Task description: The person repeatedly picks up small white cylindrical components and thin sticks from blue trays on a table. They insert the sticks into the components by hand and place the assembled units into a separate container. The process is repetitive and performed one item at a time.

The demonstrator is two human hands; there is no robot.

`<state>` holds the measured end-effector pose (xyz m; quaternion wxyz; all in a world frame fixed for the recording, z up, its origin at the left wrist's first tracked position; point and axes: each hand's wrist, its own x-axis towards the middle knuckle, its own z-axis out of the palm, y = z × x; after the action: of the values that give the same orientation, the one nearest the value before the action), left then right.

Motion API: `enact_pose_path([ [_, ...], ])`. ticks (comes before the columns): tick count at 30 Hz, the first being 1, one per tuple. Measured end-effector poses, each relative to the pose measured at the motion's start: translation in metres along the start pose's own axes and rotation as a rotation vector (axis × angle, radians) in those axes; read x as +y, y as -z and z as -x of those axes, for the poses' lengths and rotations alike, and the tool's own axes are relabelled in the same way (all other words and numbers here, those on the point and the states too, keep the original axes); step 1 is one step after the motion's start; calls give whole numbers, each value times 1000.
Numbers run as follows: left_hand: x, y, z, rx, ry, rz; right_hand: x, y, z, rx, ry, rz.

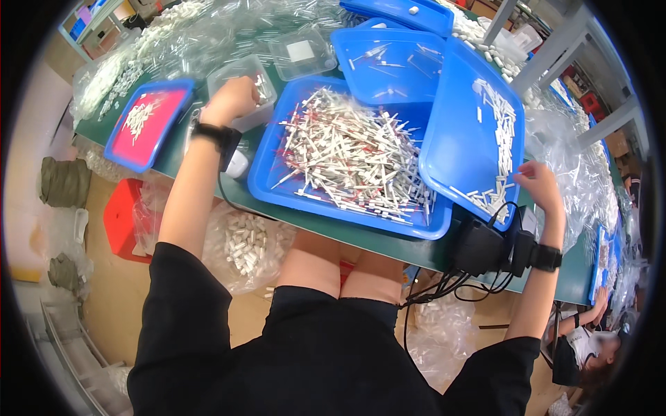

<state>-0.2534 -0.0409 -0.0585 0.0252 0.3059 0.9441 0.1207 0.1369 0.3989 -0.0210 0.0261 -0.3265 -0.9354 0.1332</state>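
Observation:
My left hand (234, 101) is closed over a clear plastic box (244, 68) that has small white pieces in it. Its fingertips point away, so what they hold, if anything, is hidden. At the right edge of a tilted blue tray (451, 149) is my right hand (541, 186), its fingers curled together beside short white tubes (504, 132). Whatever is between those fingers is too small to make out. Between my hands, a large blue bin (260, 182) holds a heap of thin white sticks (347, 149) with some red parts.
Left stands a blue-rimmed tray with a pink base (156, 118) and white pieces. Another blue tray (395, 59) rests across the bin's back. Black cabled boxes (482, 246) sit at the front right edge. Plastic bags (222, 35) cover the far table. A co-worker (586, 343) is at far right.

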Motion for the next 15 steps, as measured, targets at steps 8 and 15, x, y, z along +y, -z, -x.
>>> enact_pose_path([
  [8,-1,-3,0,83,-37,-136,-17,-33,-14,30,-2,112],
  [15,-11,20,13,202,10,77,-22,-35,-14,135,29,30],
])
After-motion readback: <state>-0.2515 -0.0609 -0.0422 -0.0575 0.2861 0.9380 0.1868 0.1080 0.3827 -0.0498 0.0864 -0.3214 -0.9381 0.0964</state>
